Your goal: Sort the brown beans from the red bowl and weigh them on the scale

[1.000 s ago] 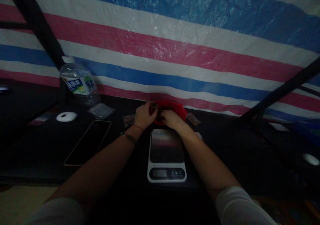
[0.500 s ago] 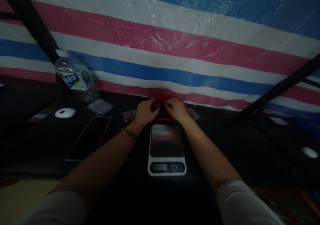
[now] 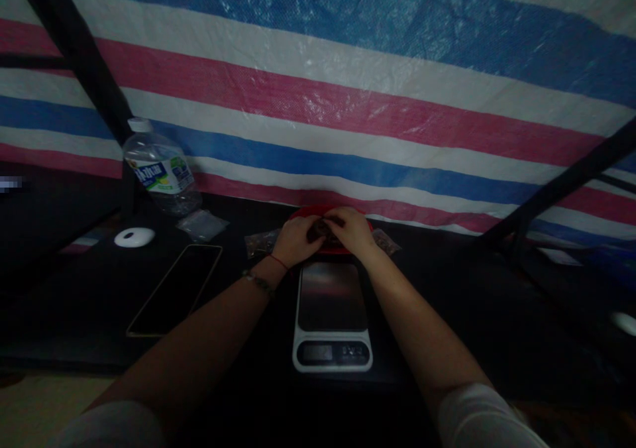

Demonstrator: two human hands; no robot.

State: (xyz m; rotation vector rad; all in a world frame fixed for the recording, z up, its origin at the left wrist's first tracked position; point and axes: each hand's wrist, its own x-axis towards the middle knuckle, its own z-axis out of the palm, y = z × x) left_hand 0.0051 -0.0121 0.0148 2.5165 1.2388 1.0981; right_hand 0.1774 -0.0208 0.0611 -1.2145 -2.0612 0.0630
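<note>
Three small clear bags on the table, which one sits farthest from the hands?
The empty-looking clear bag beside the water bottle, left of the phone's top edge. The other two flank the red bowl right by the left hand and right hand.

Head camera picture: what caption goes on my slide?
Both hands meet over a red bowl behind a kitchen scale.

Dim, underexposed. Light falls on the striped tarp [image 3: 348, 103] up top; lower frame sinks into near-black shadow. Soft focus, noisy, wide-angle bending at the edges.
</note>
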